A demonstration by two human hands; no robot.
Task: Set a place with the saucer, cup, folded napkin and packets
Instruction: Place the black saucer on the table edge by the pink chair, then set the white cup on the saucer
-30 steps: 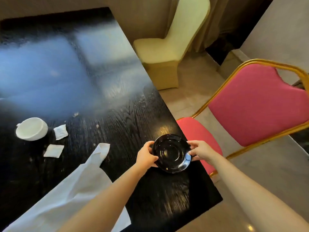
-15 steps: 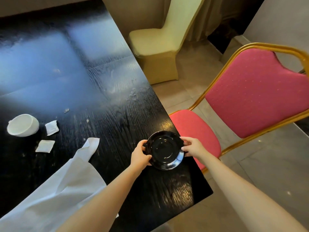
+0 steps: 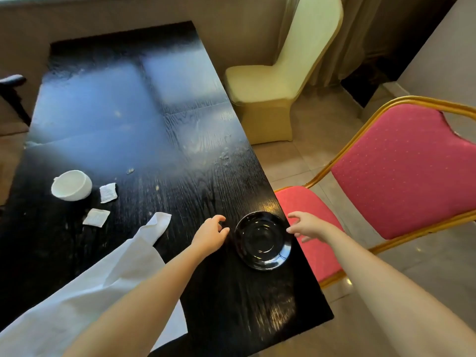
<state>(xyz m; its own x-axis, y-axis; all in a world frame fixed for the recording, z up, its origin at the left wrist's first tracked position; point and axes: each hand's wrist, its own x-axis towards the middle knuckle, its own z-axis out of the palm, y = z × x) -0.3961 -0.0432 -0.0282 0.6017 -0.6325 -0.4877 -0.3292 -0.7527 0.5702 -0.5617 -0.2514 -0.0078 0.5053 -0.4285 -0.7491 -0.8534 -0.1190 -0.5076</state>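
A glossy black saucer rests on the black table close to its right edge. My left hand hovers just left of the saucer, fingers apart and off it. My right hand is just to its right, also open and not touching. A white cup lies tipped on its side at the far left. Two white packets lie flat beside the cup. A white napkin sprawls unfolded across the near left of the table, partly under my left forearm.
A red chair with a gold frame stands right against the table's edge beside the saucer. A cream covered chair stands farther back. A dark chair arm shows at the far left. Tiled floor lies to the right.
Both hands held the saucer by its rim before; now they have let go and drawn slightly apart, leaving it on the table. The view has pulled back.
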